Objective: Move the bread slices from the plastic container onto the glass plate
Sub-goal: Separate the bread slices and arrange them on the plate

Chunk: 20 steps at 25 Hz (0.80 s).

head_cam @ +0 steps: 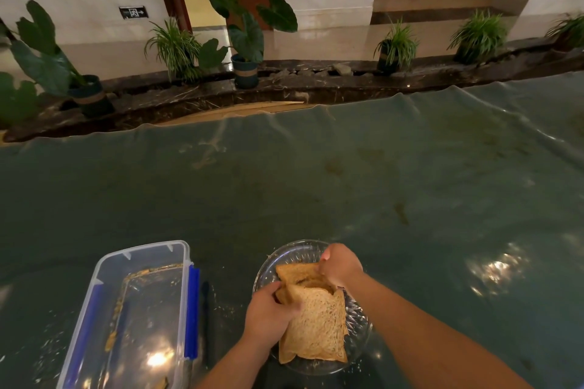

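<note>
Brown bread slices (317,325) lie stacked and overlapping on the round glass plate (292,254) near the table's front edge. My left hand (268,313) grips the left edge of the slices. My right hand (339,265) pinches the far right corner of the upper slice over the plate. The clear plastic container (110,262) with blue side clips stands to the left of the plate. It holds only crumbs and a small scrap of bread at its near end.
The table is covered by a dark green cloth under clear plastic sheeting (347,183), with crumbs scattered around the container. A dark pen-like object (205,319) lies between container and plate. Potted plants (246,41) line a marble ledge beyond the far edge.
</note>
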### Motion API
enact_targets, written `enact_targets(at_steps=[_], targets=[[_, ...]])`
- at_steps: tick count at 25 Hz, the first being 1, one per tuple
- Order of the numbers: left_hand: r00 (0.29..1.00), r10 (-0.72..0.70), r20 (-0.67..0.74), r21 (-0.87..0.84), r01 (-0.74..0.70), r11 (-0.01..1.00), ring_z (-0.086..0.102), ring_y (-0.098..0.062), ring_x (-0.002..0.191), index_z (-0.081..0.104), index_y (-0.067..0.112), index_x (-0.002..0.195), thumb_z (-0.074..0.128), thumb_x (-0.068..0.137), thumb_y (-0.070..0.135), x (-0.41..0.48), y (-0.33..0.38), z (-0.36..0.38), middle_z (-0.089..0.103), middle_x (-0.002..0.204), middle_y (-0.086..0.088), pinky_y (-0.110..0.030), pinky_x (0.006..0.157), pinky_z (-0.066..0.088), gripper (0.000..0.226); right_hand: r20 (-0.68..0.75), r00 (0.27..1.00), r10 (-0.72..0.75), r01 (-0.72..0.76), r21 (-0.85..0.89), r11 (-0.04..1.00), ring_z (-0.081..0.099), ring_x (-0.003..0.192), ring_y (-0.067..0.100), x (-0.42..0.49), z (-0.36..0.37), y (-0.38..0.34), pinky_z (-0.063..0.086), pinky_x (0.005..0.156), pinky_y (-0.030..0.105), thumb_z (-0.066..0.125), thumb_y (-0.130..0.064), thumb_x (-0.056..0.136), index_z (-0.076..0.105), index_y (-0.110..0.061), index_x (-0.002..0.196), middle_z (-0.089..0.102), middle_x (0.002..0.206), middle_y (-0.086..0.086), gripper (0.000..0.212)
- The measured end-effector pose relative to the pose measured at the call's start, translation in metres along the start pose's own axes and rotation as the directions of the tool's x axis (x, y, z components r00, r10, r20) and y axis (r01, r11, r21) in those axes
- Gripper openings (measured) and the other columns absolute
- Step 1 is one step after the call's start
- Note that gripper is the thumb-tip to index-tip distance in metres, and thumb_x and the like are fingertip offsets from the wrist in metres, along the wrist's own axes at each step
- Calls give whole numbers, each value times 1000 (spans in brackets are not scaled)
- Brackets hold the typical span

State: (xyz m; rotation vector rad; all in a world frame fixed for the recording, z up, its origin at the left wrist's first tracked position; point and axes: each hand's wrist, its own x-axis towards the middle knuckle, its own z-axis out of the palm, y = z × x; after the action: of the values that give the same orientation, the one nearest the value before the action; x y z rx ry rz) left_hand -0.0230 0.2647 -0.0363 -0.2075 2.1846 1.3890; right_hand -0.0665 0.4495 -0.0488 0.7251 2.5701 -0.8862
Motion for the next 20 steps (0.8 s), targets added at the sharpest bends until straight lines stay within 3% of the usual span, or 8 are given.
enact_targets(at_steps=[4, 8, 12, 16, 18, 20], targets=[[999, -29, -25, -10, 29, 1000, 62, -20, 106, 61, 15, 125, 85, 67, 13, 2, 2, 5, 66, 113, 2, -42, 93, 54, 64, -58, 994, -89, 91, 47, 995, 63, 89, 23, 1, 2, 0, 49, 73, 29, 63, -17, 85, 58, -19, 90, 66, 94, 2, 8], [999, -30, 14, -34, 31, 999, 63, -17, 102, 60, 16, 126, 84, 64, 8, 5, 3, 4, 67, 110, 3, -41, 90, 56, 67, -204, 973, -109, 146, 178, 973, 61, 75, 15, 10, -5, -3, 47, 65, 28, 63, -16, 84, 59, -27, 86, 59, 70, -12, 12], [999, -49, 6, -61, 49, 997, 61, -18, 104, 61, 19, 125, 86, 64, 10, 4, -1, 3, 65, 111, 5, -42, 94, 54, 66, -193, 972, -132, 171, 200, 965, 61, 71, 11, 24, -10, -10, 48, 61, 25, 67, -18, 86, 57, -30, 85, 57, 65, -11, 16], [999, -45, -7, -59, 44, 997, 59, -18, 110, 61, 20, 127, 85, 67, 13, 6, -10, 4, 63, 118, 3, -43, 97, 53, 65, -189, 971, -144, 181, 193, 964, 61, 69, 14, 37, -6, -10, 38, 50, 14, 69, -20, 84, 58, -30, 85, 56, 67, -12, 15], [999, -45, -12, -60, 44, 997, 58, -19, 113, 60, 20, 129, 85, 68, 14, 6, -13, 4, 63, 121, 2, -45, 99, 51, 65, -172, 972, -158, 192, 206, 960, 61, 75, 14, 37, -4, -11, 39, 55, 13, 69, -20, 85, 60, -29, 90, 58, 72, -12, 13], [999, -36, -17, -56, 35, 998, 58, -19, 113, 60, 20, 129, 84, 70, 16, 6, -15, 6, 63, 121, 3, -46, 100, 51, 65, -161, 972, -170, 200, 201, 959, 59, 85, 13, 32, -5, -14, 42, 69, 17, 67, -24, 87, 63, -24, 107, 60, 91, -9, 20]])
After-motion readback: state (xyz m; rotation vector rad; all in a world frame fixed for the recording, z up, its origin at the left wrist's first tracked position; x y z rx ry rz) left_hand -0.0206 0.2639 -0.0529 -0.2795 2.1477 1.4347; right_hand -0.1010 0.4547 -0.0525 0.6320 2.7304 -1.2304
